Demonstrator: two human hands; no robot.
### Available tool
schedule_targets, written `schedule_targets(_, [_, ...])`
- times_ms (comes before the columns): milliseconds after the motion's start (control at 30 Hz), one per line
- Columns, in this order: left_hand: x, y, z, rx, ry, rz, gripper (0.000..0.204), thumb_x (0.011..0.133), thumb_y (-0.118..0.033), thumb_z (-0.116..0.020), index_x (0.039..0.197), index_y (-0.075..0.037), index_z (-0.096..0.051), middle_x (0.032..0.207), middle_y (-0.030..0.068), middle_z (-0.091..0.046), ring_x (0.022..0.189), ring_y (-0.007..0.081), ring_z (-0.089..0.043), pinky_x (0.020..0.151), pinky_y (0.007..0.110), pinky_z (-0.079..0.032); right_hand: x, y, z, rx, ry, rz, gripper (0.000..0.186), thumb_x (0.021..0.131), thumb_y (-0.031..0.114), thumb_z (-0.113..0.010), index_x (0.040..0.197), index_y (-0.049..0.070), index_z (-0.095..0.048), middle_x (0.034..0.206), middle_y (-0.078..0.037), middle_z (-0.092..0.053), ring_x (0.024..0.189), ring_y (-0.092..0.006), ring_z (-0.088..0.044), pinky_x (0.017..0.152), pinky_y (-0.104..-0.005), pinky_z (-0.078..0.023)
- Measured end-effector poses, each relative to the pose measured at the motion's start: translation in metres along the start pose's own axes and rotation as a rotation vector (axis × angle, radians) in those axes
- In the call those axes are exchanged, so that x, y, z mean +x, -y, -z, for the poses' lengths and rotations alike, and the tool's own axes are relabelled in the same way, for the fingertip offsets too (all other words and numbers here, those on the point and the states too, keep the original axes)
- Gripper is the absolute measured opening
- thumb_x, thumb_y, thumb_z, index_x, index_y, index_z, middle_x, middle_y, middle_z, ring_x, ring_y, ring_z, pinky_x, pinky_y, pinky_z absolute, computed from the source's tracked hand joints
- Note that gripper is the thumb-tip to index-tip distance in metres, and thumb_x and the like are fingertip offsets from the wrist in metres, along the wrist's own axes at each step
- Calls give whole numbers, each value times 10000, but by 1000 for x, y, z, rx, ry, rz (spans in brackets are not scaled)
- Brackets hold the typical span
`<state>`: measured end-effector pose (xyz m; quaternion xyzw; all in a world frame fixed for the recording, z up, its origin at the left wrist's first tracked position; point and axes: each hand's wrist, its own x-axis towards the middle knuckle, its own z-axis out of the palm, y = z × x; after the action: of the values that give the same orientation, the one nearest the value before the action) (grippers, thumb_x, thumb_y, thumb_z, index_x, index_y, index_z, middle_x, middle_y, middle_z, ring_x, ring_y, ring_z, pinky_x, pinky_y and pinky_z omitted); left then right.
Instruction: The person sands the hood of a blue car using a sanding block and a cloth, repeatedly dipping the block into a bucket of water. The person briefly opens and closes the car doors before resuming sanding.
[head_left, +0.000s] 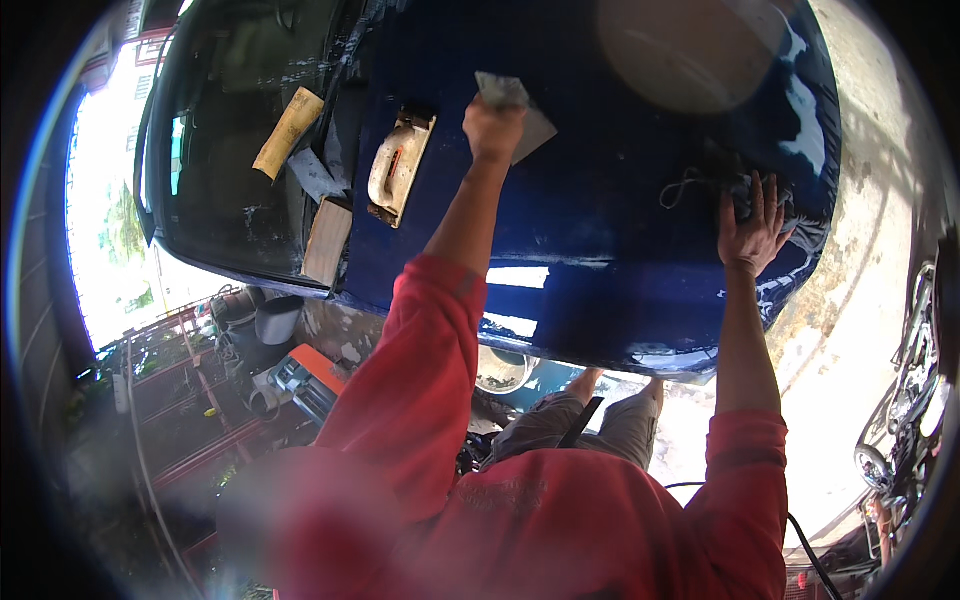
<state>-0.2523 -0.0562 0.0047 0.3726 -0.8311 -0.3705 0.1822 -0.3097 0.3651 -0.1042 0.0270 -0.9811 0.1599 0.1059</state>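
Observation:
My left hand (494, 131) is closed on a grey sheet (535, 132) that looks like sandpaper, over the dark blue car hood (590, 190). Its corners stick out on both sides of the fist. At the hood's right end, my right hand (754, 228) lies with fingers spread on a dark crumpled cloth (741, 190), and a thin loop of cord trails from it. Left of my left hand rests a hand sander (388, 172) with a pale handle.
Near the windshield (245, 130) lie a yellow block (288, 133), grey paper pieces (315, 174) and a wooden block (327, 241). Below the car's near side stand a pale bucket (503, 371) and an orange-and-grey item (318, 375). Bicycle-like parts (900, 420) line the far right.

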Motion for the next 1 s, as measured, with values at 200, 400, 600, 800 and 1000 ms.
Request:
schedule_targets(200, [27, -8, 49, -28, 196, 274, 412, 794, -128, -817, 1177, -3, -732, 1001, 175, -785, 954, 351, -774, 865, 413, -616, 0, -1, -1, 14, -24, 3, 722, 947, 734, -556, 1584, 397, -522, 1713, 63, -411, 1528, -359, -439, 1282, -687, -143])
schedule_targets(400, [13, 36, 58, -70, 180, 26, 325, 765, -133, -816, 1047, 18, -759, 984, 203, -794, 910, 367, -781, 832, 416, -619, 1, -2, -2, 0, -13, 6, 731, 949, 715, -572, 1603, 399, -492, 1724, 64, -391, 1546, -341, -417, 1289, -673, -138])
schedule_targets(600, [-5, 33, 66, -73, 108, 147, 409, 756, -110, -809, 1141, 9, -743, 1028, 202, -787, 956, 319, -771, 869, 409, -602, 1, 3, 8, -19, 45, -23, 750, 943, 689, -590, 1615, 374, -482, 1735, 59, -371, 1554, -348, -402, 1295, -667, -120])
schedule_targets(800, [-6, 18, 29, -20, 101, 128, 423, 747, -124, -798, 1150, -8, -739, 1102, 234, -774, 1076, 397, -753, 944, 406, -591, -1, 2, 8, -22, 45, -8, 775, 934, 708, -579, 1619, 362, -477, 1738, 52, -365, 1562, -352, -390, 1294, -674, -117])
schedule_targets(1000, [-3, 20, 35, -74, 141, 105, 372, 772, -90, -781, 1131, -2, -742, 1088, 156, -791, 958, 310, -771, 872, 397, -600, 0, 0, 5, -28, 54, -12, 771, 944, 737, -540, 1615, 362, -484, 1737, 50, -367, 1562, -352, -389, 1292, -682, -115])
